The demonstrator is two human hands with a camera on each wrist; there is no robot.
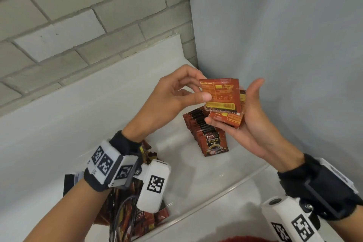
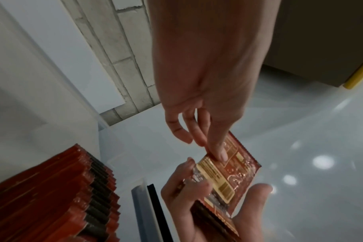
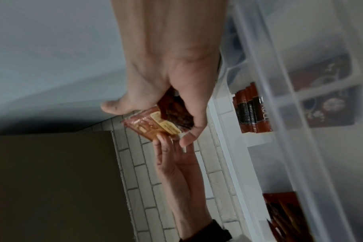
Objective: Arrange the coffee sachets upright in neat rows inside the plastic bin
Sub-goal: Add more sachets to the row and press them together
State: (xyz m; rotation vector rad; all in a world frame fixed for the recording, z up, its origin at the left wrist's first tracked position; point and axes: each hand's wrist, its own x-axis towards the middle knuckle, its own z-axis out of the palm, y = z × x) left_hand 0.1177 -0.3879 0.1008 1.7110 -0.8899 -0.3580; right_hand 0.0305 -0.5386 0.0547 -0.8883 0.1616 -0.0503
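The left hand (image 1: 172,92) pinches one red foil coffee sachet (image 1: 221,94) by its edge. The right hand (image 1: 245,122) cups a small stack of sachets (image 1: 229,119) just beneath. A row of upright sachets (image 1: 206,133) stands in the clear plastic bin (image 1: 216,192).

Glossy red foil-like film, crinkled and catching light, on the coffee sachet (image 1: 221,94) pinched by the left hand (image 1: 172,92), and on the small stack of sachets (image 1: 229,119) in the right hand (image 1: 245,124). Same shiny wrapper on the upright row of sachets (image 1: 206,133) inside the plastic bin (image 1: 225,188), clear and smooth-walled. Matt, rough grey brick wall (image 1: 78,15) behind; black cloth wrist straps (image 1: 123,143).
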